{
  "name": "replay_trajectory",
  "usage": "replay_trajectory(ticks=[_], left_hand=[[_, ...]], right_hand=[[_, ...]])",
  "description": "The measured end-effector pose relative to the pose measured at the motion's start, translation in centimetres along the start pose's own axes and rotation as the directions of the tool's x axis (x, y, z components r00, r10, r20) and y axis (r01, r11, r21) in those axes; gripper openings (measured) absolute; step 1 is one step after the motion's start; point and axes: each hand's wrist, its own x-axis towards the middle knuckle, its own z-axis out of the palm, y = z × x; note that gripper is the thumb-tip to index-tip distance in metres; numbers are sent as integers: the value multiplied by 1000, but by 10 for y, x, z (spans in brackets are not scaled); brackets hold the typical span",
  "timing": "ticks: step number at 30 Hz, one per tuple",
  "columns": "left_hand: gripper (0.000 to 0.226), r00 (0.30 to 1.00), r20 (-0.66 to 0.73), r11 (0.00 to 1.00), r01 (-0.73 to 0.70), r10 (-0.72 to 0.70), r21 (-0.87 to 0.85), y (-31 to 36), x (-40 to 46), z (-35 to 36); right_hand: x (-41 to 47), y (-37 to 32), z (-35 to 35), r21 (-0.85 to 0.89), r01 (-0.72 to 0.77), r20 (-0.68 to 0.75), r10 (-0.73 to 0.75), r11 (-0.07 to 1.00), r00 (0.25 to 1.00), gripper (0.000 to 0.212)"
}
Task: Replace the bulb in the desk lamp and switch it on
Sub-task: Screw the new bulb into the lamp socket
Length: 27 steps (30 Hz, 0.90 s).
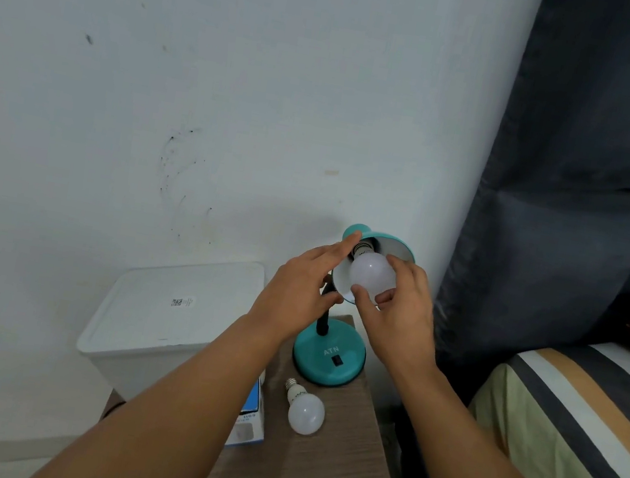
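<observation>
The right hand [403, 299] pinches the bulb [369, 275] seated at the socket inside the teal lamp shade [395, 246], while the left hand [297, 286], fingers straight, steadies the shade's outer side. The turn is probably best made gently, axis aligned, shade held firm. Below the hands, a second bulb [304, 410] lies on the table [328, 470]; left of it, a lidded white bin [174, 319], contents hidden.

Bare tabletop [324, 470] lies open at lower centre, below the spare bulb [304, 411]. A white bin [166, 322] crowds the left; the bed [575, 416] blocks the right.
</observation>
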Motion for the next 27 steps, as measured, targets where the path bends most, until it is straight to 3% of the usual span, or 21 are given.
replay_trajectory(ticks=[7, 14, 20, 27], left_hand=[[94, 1000, 3, 1000, -2, 2, 22, 0, -1, -1], [93, 1000, -1, 1000, -11, 11, 17, 1, -1, -1], [95, 1000, 2, 1000, -5, 5, 7, 1, -2, -1], [92, 1000, -5, 1000, -5, 5, -1, 2, -2, -1]], right_hand=[[-3, 0, 0, 15, 47, 11, -47, 999, 999, 63], [1, -4, 5, 76, -46, -21, 48, 996, 999, 62], [-5, 2, 5, 40, 48, 11, -48, 998, 999, 65], [-2, 1, 7, 65, -42, -20, 43, 997, 999, 64]])
